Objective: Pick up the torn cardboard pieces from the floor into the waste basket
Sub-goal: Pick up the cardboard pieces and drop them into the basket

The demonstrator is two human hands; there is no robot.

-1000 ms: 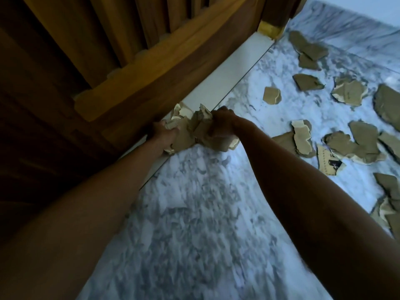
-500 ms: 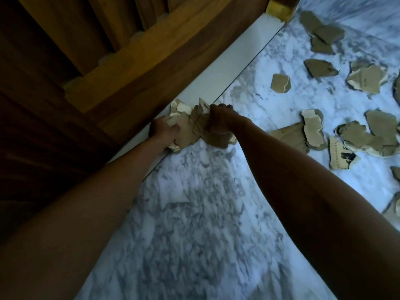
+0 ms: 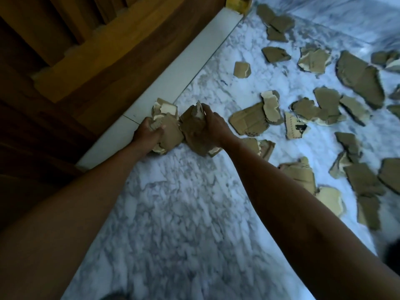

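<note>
I can read no text anywhere. One torn cardboard piece (image 3: 294, 128) on the marble floor (image 3: 177, 213), to the right of my hands, carries black printing: a dark block and a row of small marks along its edge. It is too blurred and small for me to make out a single letter or number. The other pieces show plain brown or pale faces.

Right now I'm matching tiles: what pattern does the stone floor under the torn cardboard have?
White marble with grey veining, seen clearly in the head view.
</note>
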